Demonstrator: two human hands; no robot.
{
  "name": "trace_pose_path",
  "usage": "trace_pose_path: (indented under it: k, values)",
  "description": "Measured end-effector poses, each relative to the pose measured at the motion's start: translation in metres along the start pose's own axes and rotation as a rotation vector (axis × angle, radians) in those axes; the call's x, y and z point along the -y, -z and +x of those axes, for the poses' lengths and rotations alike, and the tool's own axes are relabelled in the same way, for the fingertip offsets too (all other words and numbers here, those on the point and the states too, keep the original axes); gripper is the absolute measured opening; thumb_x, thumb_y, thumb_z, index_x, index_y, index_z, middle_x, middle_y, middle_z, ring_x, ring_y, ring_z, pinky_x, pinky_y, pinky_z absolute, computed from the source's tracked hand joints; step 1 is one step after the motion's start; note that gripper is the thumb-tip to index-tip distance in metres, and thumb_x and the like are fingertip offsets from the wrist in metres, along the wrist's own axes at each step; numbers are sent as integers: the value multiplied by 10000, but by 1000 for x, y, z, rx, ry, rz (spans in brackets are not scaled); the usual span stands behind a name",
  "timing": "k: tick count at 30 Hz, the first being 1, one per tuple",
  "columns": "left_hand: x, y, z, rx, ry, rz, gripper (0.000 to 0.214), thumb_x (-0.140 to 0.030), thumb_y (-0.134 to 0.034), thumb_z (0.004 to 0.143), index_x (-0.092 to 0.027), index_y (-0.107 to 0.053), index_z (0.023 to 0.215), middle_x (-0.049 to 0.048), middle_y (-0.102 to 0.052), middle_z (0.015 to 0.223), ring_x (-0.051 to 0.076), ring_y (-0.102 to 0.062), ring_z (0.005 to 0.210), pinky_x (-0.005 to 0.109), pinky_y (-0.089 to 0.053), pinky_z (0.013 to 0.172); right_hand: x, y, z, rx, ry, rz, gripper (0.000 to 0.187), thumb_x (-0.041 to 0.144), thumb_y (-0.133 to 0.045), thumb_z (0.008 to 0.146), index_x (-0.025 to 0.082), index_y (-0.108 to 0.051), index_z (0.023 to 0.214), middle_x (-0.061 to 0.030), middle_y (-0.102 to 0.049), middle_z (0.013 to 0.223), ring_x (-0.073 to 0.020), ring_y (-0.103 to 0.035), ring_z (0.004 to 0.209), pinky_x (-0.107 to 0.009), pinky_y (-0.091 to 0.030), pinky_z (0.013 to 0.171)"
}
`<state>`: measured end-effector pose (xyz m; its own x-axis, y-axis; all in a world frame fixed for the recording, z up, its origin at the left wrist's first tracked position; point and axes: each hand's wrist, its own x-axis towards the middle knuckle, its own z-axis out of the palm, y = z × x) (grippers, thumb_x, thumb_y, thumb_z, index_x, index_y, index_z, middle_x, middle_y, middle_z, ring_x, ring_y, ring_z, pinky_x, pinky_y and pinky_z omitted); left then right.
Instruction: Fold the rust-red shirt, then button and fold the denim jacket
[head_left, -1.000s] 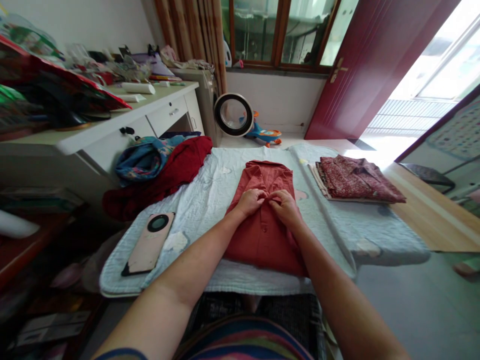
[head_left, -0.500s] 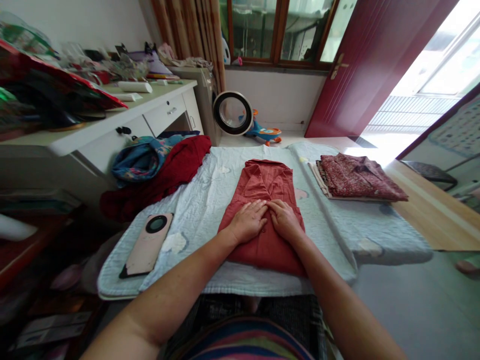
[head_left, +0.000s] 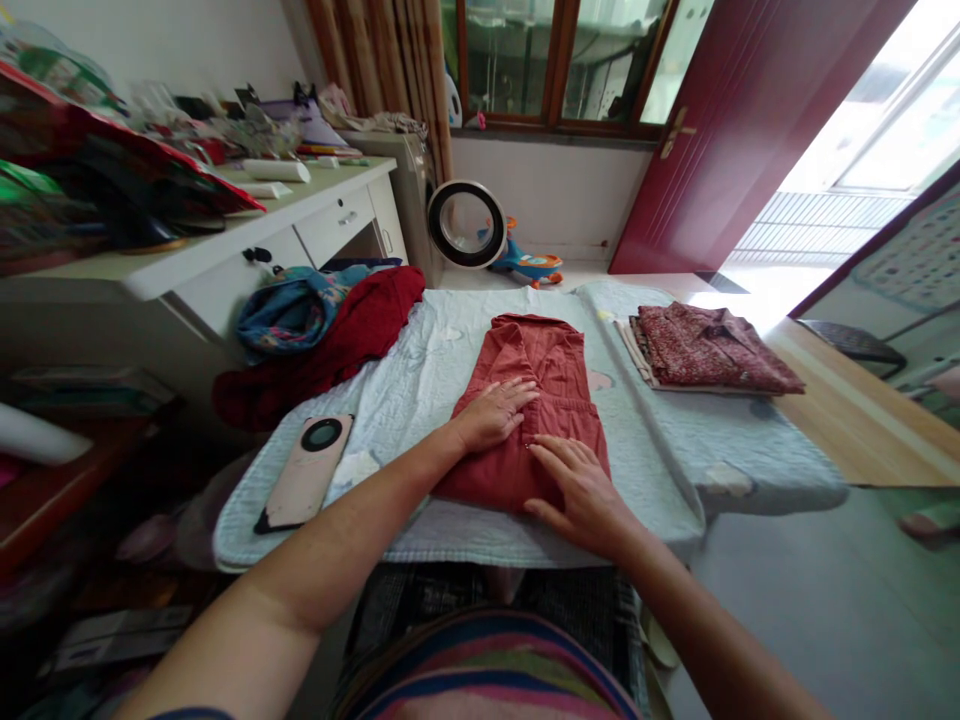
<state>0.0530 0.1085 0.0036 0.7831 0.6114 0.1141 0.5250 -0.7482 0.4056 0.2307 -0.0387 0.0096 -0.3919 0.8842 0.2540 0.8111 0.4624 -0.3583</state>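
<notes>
A folded rust-red shirt [head_left: 551, 345] lies on the pale quilted cloth [head_left: 409, 400] in front of me, its collar end away from me. My left hand [head_left: 496, 412] rests flat on the middle of the shirt, fingers stretched out to the right. Nearer to me, my right hand [head_left: 581, 485] touches the shirt's front lower down, fingers spread and thumb apart. Neither hand grips the cloth. Parts of the shirt are hidden under both hands.
A phone [head_left: 307, 475] lies at the left of the cloth. Behind it are a dark red garment [head_left: 352, 335] and a blue patterned one [head_left: 289, 310]. Folded patterned clothes [head_left: 712, 350] are stacked at the right. A white desk [head_left: 330, 215] stands at the left, a washing machine [head_left: 420, 165] beyond.
My right hand has moved down the shirt towards me and its fingers have spread. My left hand has shifted slightly up and left. The hands, which were touching, are now apart.
</notes>
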Motion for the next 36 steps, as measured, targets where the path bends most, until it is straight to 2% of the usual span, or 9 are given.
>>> trace_pose_path:
  k: [3,6,13,16,22,26,29,32,36]
  values:
    - [2,-2,7,48,-67,1,468,-249,-430,945,-250,-467,1412,34,-386,1550,167,-270,1461,398,-208,1196,12,-4,-12,92,7,-84,741,345,-676,782,207,-412,1460,-147,-404,1511,-317,-384,1365,-526,-291,1133]
    - [5,-9,10,71,-80,-4,452,-276,-440,951,-237,-486,1399,48,-423,1527,170,-308,1447,384,-234,1190,14,-11,-15,124,-3,-150,735,233,-630,792,201,-379,1482,-139,-348,1549,-300,-335,1405,-499,-280,1148]
    - [12,-8,9,77,-119,-71,478,-279,-464,942,-238,-459,1419,46,-432,1521,160,-322,1440,360,-258,1186,7,-18,-16,81,35,-300,706,55,-475,830,242,-344,1498,-127,-378,1537,-279,-389,1380,-484,-348,1105]
    - [13,-6,9,75,-109,-97,502,-274,-504,917,-251,-452,1416,43,-435,1519,171,-350,1426,369,-274,1180,6,-14,-17,44,46,-337,668,46,-473,837,221,-379,1475,-137,-457,1479,-285,-444,1334,-464,-388,1072]
    - [14,2,11,103,-62,-155,558,-306,-569,877,-221,-445,1414,71,-455,1503,198,-416,1386,357,-328,1151,14,21,1,76,11,-310,362,82,-491,865,203,-590,1191,-110,-672,1148,-236,-642,971,-349,-484,830]
    - [21,18,20,209,-45,-298,485,-424,-470,946,-220,-497,1385,55,-475,1490,175,-451,1362,296,-357,1122,13,52,23,148,-27,-269,335,77,-487,836,219,-601,1118,-74,-703,1029,-205,-651,862,-300,-442,738]
    - [33,31,31,292,-58,-341,441,-419,-352,991,-245,-542,1349,17,-505,1467,146,-449,1361,278,-362,1109,6,74,39,169,-44,-220,350,91,-494,804,234,-605,1104,-47,-707,993,-190,-647,807,-283,-409,673]
    - [45,41,41,332,-25,-393,412,-369,-333,994,-256,-591,1295,1,-562,1414,129,-503,1308,259,-392,1072,-3,92,55,148,-49,-197,329,112,-505,785,245,-614,1065,-21,-698,930,-168,-624,740,-274,-374,632]
    - [54,53,51,360,35,-512,428,-425,-317,1001,-259,-653,1208,3,-684,1243,137,-633,1120,250,-472,964,-19,112,79,97,-32,-216,275,157,-535,779,253,-639,1015,-8,-690,877,-153,-596,698,-270,-354,617]
